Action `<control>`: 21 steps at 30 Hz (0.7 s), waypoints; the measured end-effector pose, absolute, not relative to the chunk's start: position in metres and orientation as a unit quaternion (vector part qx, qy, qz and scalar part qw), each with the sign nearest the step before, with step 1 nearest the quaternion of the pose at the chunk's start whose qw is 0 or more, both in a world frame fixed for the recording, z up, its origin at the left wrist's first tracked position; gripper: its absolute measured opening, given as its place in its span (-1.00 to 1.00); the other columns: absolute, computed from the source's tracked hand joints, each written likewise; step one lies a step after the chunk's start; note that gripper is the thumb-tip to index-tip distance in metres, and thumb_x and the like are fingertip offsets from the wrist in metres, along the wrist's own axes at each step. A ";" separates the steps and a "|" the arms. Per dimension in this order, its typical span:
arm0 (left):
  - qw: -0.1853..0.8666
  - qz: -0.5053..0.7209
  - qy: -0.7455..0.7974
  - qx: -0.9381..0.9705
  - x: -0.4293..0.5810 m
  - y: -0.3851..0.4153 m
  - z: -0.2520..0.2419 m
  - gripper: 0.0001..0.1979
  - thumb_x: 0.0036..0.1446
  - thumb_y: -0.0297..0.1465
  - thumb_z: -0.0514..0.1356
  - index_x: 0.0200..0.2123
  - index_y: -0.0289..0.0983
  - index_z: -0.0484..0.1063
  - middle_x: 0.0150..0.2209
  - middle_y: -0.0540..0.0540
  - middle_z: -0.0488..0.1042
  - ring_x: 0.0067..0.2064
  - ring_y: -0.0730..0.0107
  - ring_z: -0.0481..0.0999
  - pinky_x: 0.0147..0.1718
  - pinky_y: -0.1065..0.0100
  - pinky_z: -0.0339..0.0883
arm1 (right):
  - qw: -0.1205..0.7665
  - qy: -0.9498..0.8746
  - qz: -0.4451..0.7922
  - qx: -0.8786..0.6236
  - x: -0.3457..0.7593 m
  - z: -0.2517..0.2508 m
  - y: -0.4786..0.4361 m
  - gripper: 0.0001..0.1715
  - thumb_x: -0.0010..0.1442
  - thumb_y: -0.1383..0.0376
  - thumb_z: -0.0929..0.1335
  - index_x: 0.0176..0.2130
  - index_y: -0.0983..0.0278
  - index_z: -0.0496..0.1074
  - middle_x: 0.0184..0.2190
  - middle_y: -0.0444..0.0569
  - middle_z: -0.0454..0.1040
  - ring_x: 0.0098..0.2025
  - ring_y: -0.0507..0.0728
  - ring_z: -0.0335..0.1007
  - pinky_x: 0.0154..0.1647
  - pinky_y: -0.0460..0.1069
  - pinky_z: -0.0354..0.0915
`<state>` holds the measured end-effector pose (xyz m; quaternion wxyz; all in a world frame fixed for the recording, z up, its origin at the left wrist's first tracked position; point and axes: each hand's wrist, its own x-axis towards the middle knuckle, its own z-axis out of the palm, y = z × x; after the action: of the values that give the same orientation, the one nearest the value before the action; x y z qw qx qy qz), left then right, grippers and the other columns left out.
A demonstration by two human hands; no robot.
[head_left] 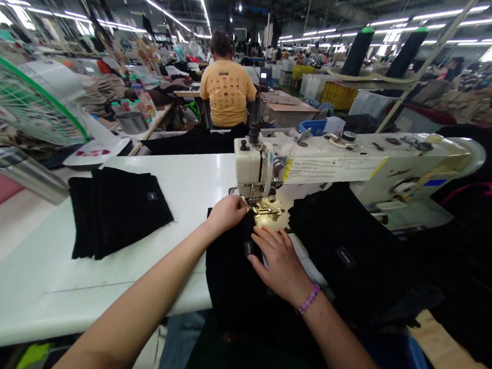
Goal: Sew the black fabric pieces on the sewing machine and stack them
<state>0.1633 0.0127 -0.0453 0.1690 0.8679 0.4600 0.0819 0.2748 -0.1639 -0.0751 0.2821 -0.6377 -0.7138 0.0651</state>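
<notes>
A piece of black fabric [228,256] lies under the head of a sewing machine [251,171] and hangs over the table's front edge. My left hand [227,211] is closed at its far edge beside the needle area, fingertips pinched together. My right hand [278,260] lies on the fabric's right side with fingers stretched out, close to a small dark label [248,248]. A brass-coloured guide [267,209] sits on the machine bed just beyond those fingers. The needle itself is too small to make out.
On the white table [187,175], a stack of black pieces [120,212] lies to the left. More labelled black fabric [338,241] is piled right. A steel flask [27,175] and a green-rimmed fan [36,102] stand far left. A person [227,87] sits ahead.
</notes>
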 end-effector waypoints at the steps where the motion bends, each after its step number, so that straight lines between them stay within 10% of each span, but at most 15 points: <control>1: 0.169 0.083 0.459 0.868 0.163 0.013 -0.046 -0.79 0.15 -0.40 0.12 -0.40 -0.28 0.56 -0.41 -0.13 0.59 -0.37 0.29 0.53 -0.35 0.36 0.27 | 0.281 -0.713 0.065 -0.639 0.275 -0.075 -0.164 -0.57 0.29 0.29 0.33 0.14 0.28 0.42 0.23 0.09 0.40 0.31 0.29 0.23 0.38 0.35 -0.01; 21: 0.144 0.128 0.468 0.863 0.163 0.011 -0.056 -0.80 0.20 -0.37 0.13 -0.38 -0.27 0.53 -0.36 -0.14 0.59 -0.28 0.23 0.56 -0.25 0.34 0.36 | 0.262 -0.708 0.067 -0.653 0.274 -0.075 -0.161 -0.57 0.34 0.26 0.30 0.17 0.28 0.39 0.26 0.08 0.37 0.33 0.25 0.19 0.38 0.32 -0.05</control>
<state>0.1626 0.0114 -0.0557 0.1442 0.8625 0.4679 0.1278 0.2736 -0.1610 -0.0753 0.2621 -0.6526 -0.7078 0.0668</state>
